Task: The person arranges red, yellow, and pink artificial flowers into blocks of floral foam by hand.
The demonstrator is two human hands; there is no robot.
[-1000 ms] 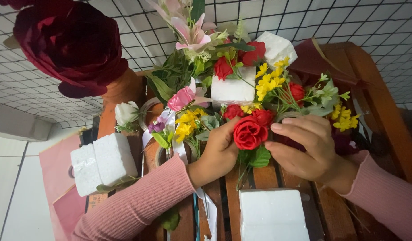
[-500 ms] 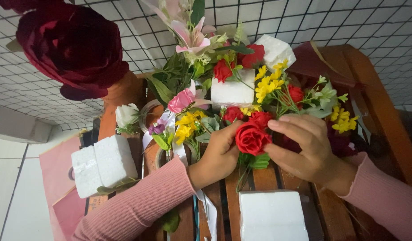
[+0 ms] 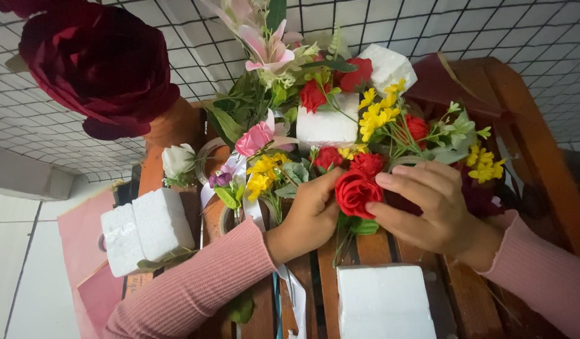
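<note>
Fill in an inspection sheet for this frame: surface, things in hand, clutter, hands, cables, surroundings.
Surface: brown slatted wooden table, mostly covered.
Things in hand: small red artificial rose, touched from both sides, standing among mixed artificial flowers.
Clutter: white foam block at the near edge; pair of white foam blocks at left; white foam block among the flowers; yellow flower sprigs; pink lily; large dark red fabric rose; white ribbon.
Hands: left hand and right hand both touch the rose, fingers curled; pink ribbed sleeves.
Cables: nothing seen.
Surroundings: black wire grid over white tiled wall.
</note>
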